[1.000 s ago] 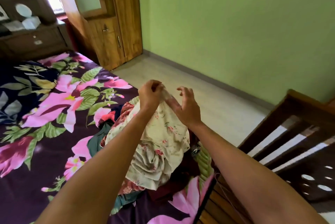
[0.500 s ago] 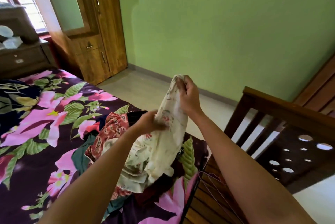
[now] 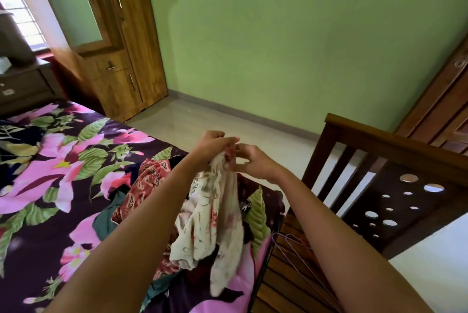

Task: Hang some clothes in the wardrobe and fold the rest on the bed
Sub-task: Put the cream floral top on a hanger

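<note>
Bed (image 3: 45,211) carries clothes pile (image 3: 149,181) near foot end. Cream floral garment (image 3: 217,224) hangs over pile, long axis vert., top edge at fingers, rest below. L hand (image 3: 212,145) & R hand (image 3: 250,160) both pinch that edge, side by side, equally near; hangers (image 3: 288,239) just right of pile

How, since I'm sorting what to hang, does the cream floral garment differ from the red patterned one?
The cream floral garment is lifted, pinched at its top by the left hand and right hand, hanging down; the red patterned garment lies crumpled on the bed, untouched. The cream one is pale with scattered pinkish flowers; the red one is rust-red, densely patterned. Both are unfolded.
</note>
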{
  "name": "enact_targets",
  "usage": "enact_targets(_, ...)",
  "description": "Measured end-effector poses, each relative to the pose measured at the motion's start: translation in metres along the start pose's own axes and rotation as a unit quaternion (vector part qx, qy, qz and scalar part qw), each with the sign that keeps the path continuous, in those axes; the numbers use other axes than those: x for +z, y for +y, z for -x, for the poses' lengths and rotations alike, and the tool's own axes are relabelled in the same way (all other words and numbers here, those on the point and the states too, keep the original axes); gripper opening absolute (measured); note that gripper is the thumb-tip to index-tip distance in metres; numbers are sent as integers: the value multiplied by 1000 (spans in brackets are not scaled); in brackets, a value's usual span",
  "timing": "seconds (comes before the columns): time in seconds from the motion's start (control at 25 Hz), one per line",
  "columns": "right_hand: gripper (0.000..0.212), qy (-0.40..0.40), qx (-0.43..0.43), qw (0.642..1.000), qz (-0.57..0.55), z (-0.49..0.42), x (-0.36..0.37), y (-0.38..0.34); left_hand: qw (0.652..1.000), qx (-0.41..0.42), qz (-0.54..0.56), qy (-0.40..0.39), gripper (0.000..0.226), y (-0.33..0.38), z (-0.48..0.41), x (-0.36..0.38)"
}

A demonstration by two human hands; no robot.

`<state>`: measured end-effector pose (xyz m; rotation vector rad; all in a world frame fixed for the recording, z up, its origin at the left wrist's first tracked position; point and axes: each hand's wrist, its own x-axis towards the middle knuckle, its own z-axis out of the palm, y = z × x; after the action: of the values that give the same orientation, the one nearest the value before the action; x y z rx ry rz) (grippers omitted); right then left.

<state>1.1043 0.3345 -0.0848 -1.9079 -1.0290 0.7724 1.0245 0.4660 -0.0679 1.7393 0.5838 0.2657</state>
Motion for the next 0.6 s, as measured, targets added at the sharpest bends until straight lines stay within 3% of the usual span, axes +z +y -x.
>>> enact_targets(0.04,20,40,-24,999,-28,-2,3,1,1000,0,16,3,25,4,-1,3)
enact_targets(0.08,8,96,-41,994,-33,-4,4,3,1000,5,23,-3,25,6,-2,4)
enact_targets(0.16,23,180,-51,982,-38,-7,-2,10,998,37,12,-49,29,4,1,3)
enact_targets(0.24,30,246,-54,966,-60,-3,-7,10,992,53,-52,-98,58,-4,6,5)
enact_targets(0.32,35,282,-56,953,-93,-1,-13,6,990,39,-101,-95,66,-18,4,11)
enact_targets(0.44,35,292,-63,944,-137,2,-25,2,985,78,-144,-61,20,-37,-5,23)
enact_targets(0.6,33,325,-21,940,-102,3,-50,18,996,59,51,-36,19,-29,-11,23)
